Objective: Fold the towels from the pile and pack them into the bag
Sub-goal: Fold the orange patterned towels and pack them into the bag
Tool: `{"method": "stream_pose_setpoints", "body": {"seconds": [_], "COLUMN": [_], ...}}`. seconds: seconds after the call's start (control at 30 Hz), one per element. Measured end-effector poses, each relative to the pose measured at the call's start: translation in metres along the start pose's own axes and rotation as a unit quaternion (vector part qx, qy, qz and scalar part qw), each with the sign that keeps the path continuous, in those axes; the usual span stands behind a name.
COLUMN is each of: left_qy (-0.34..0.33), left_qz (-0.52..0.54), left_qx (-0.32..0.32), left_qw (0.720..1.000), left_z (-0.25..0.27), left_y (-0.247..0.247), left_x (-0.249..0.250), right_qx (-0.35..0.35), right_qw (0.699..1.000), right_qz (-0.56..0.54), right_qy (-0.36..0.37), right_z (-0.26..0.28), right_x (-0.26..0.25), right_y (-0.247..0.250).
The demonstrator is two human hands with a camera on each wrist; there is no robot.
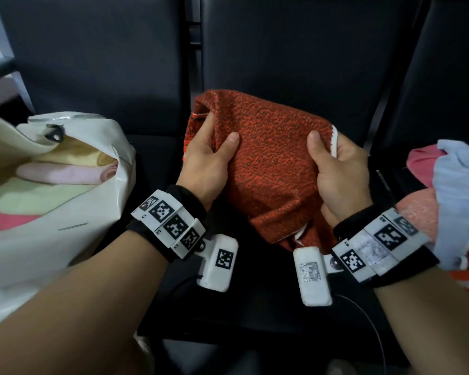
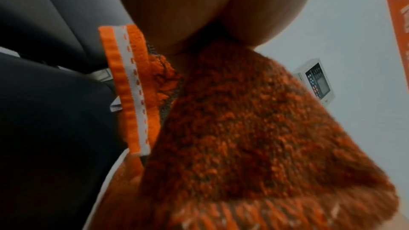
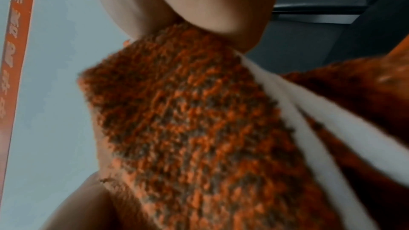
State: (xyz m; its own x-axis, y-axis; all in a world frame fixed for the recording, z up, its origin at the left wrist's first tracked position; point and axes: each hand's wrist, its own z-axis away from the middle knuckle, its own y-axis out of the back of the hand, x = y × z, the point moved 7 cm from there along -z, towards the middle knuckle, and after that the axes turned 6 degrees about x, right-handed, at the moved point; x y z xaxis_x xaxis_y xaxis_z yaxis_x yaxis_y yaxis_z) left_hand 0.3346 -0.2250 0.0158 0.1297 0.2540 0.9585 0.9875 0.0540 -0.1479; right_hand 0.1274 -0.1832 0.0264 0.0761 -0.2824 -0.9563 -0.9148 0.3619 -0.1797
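Holding the orange towel [image 1: 266, 163] up over the middle seat [image 1: 255, 307], both hands pinch it: left hand [image 1: 206, 161] at the left edge, right hand [image 1: 336, 174] by the white-trimmed right edge, thumbs on top. Judgement: mid-fold. Match the trimmed corners before closing, keep the cloth taut, then crease flat. Bag [image 1: 73, 212] sits on the left seat, folded towels inside; pile [image 1: 450, 185] on the right seat.

Left hand [image 2: 199, 6] pinching orange towel [image 2: 243, 137] — white-striped hem [image 2: 132, 90], dark seat [image 2: 44, 111] behind
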Motion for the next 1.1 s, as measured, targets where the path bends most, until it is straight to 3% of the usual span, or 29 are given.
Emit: {"method": "stream_pose_setpoints", "body": {"seconds": [0.1,0.2,0.3,0.37,0.57,0.8,0.97,1.1], "left_qy": [-0.017,-0.019,0.005,0.021,0.051,0.104,0.098,0.066], "left_qz": [-0.017,-0.019,0.03,0.077,0.15,0.062,0.043,0.087], "left_qx": [0.009,0.031,0.049,0.035,-0.039,-0.166,-0.121,-0.05], "left_qw": [1.0,0.999,0.998,0.996,0.987,0.979,0.987,0.993], "left_z": [-0.002,-0.004,-0.006,-0.005,0.003,0.017,0.016,0.011], "left_y": [0.001,0.005,0.01,0.007,-0.005,-0.022,-0.019,-0.012], "left_x": [0.004,0.003,0.0,0.0,0.004,-0.012,-0.011,-0.003], "right_qx": [-0.04,-0.133,-0.236,-0.265,-0.171,-0.077,-0.078,-0.198], "right_qw": [0.999,0.986,0.961,0.955,0.977,0.988,0.98,0.964], "right_qz": [-0.012,-0.061,-0.069,-0.046,-0.094,-0.113,-0.167,-0.164], "right_qy": [-0.023,-0.076,-0.123,-0.126,-0.09,-0.067,-0.081,-0.068], "right_z": [0.003,0.011,0.022,0.026,0.016,0.008,0.01,0.022], "right_x": [0.002,0.006,0.011,0.015,0.013,0.004,0.002,0.002], "right_y": [-0.006,-0.017,-0.029,-0.033,-0.029,-0.02,-0.019,-0.034]}}
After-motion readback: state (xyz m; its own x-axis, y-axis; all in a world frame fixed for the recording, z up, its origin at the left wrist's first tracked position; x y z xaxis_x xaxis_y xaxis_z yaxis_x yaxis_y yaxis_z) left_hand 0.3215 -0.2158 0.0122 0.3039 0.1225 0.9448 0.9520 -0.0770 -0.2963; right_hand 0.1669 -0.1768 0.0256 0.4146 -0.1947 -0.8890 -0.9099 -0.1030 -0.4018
